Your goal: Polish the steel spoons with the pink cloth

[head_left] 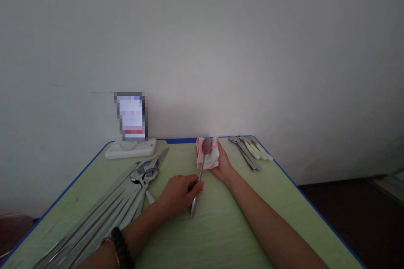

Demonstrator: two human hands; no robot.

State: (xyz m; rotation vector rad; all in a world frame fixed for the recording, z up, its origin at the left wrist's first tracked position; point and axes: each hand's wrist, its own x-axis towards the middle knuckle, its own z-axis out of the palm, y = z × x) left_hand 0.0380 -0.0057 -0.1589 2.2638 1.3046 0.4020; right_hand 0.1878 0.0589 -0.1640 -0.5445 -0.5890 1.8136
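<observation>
A metal spoon (202,168) is pinched by its handle in my left hand (182,193), its bowl pointing away from me. That bowl lies against a folded pink and white cloth (215,157). My right hand (223,163) holds the cloth from below and behind, with most of its fingers hidden by it. Left of my left hand lies a spread pile of metal spoons and knives (118,201). Beyond my right hand, at the back right, are metal spoons (244,155) and cutlery with cream handles (254,150).
A phone with a blurred screen (131,117) stands on a white base (131,149) at the back left. The green table (221,227) has a blue edge and meets a plain wall (252,50) at the back.
</observation>
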